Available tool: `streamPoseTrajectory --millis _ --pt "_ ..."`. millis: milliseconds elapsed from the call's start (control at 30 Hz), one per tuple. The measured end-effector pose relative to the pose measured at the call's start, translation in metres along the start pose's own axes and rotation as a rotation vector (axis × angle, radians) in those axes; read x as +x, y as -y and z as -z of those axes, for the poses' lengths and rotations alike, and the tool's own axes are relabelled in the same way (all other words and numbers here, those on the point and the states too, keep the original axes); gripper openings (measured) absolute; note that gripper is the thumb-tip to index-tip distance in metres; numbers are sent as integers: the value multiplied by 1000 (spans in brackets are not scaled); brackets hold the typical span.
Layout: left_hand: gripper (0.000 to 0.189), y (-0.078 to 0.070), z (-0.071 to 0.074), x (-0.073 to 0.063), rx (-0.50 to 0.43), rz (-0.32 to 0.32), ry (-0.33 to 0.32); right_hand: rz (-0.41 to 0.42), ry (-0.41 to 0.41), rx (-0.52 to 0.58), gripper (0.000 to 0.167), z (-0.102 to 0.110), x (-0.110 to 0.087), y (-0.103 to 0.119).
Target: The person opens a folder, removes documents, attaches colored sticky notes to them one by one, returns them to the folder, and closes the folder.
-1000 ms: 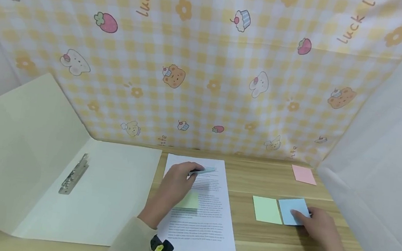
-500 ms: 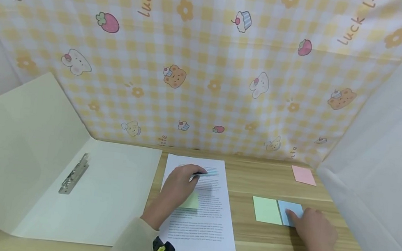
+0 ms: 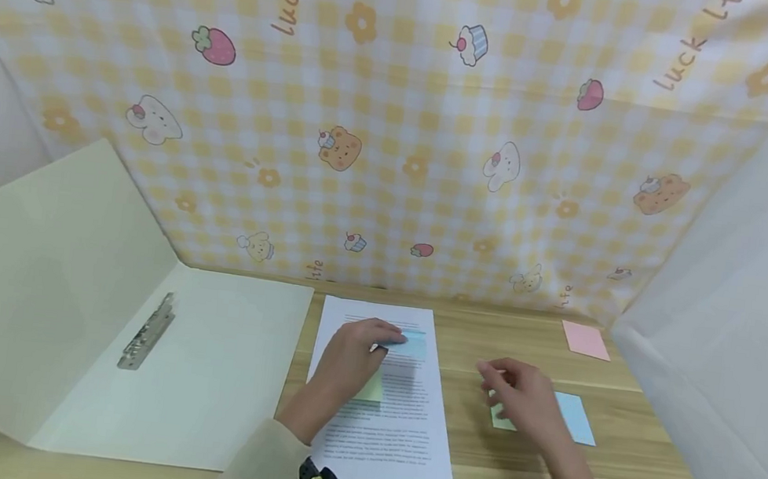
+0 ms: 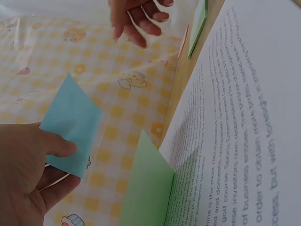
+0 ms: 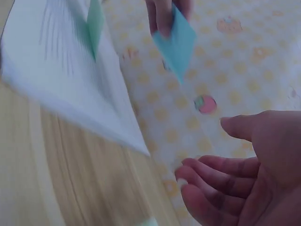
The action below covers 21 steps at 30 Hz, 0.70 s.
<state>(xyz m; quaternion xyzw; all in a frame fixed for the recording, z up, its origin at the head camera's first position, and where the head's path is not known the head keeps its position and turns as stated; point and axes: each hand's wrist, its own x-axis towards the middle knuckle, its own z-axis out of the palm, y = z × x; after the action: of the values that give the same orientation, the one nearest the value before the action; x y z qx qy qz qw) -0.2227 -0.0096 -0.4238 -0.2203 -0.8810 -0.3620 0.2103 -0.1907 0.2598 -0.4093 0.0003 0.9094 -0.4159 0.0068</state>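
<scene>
My R hand (image 3: 524, 398) is off the blue pad (image 3: 575, 419) now, above the green pad (image 3: 501, 421), fingers loosely apart, nothing held, so prob. free to help. L hand (image 3: 347, 352) pinches the blue note (image 4: 77, 120) btwn thumb & fingers over the printed sheets (image 3: 396, 446), nr the green note (image 4: 146, 188).

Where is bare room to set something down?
Free: tabletop between printed sheets and the pink note; the folder right of its clip. Crowded: left hand over the sheets; right hand near the tabletop's green note and blue note.
</scene>
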Motion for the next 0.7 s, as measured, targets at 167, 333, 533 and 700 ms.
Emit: streamPoseTrajectory --millis 167,333,533,700 --pt "26 1 -3 -2 7 6 -2 -54 117 250 50 -36 23 22" --pt "24 1 -6 -4 25 -2 24 -110 173 462 43 -64 45 30" --pt "22 1 -11 -4 56 -62 39 -172 56 595 36 -81 57 34" --pt "21 0 -12 -2 92 -55 57 -180 19 606 39 -85 60 33"
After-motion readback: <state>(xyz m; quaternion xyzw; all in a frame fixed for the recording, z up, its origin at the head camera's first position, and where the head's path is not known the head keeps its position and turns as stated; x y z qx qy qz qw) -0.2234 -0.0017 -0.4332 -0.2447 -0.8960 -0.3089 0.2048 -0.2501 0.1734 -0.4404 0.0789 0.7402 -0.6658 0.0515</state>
